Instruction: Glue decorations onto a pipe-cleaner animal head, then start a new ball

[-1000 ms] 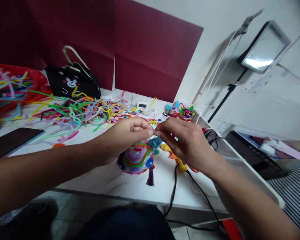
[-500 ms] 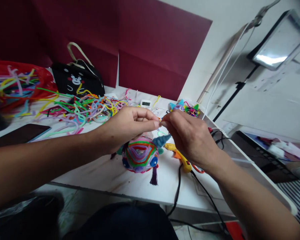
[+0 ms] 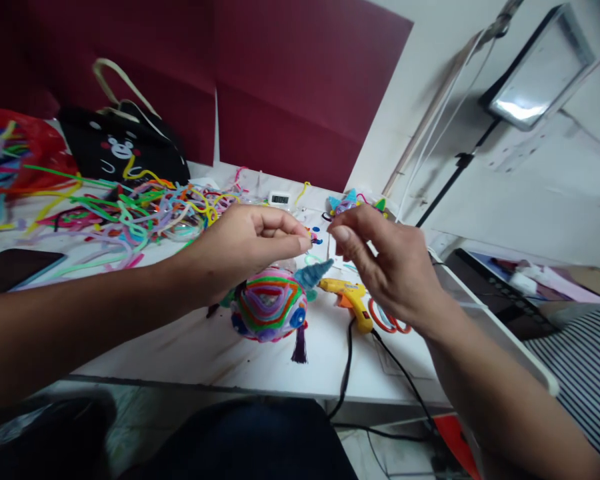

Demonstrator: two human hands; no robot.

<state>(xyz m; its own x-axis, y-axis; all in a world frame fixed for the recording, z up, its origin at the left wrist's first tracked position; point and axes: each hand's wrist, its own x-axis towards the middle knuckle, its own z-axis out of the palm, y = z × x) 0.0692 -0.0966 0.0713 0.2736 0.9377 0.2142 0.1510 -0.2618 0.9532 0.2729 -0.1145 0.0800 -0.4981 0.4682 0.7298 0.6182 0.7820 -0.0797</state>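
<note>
Through the head camera I have the left hand (image 3: 247, 237) in a tight pinch, thumb against forefinger; whether anything small sits between the tips, I cannot tell. The right hand (image 3: 397, 270), apart from it, is curled narrow, thumb close to forefinger; I can't make out whether those tips meet or hold anything.

Just below the left hand, on the white tabletop (image 3: 180, 357), I have the round figure covered in striped, fuzzy, many-coloured stems (image 3: 269, 320). As I judge it, this piece is well along: the bands cover its front, blue round eyes (image 3: 297, 317) are on, a blue-grey fuzzy cone (image 3: 314, 273) juts from its top, and a dark purple thread tassel (image 3: 299, 345) hangs at its side. The left hand and forearm block part of its top and far side, so I can't say what those parts lack.

Beside it, below the right hand, lies a yellow glue gun (image 3: 363, 317) with a black cord, next to red-orange loop handles (image 3: 387, 321). Farther back I see a white digital timer (image 3: 279, 199) and a small figure with blue points (image 3: 347, 201). Off left is a loose heap of coloured fuzzy stems (image 3: 130, 217).
</note>
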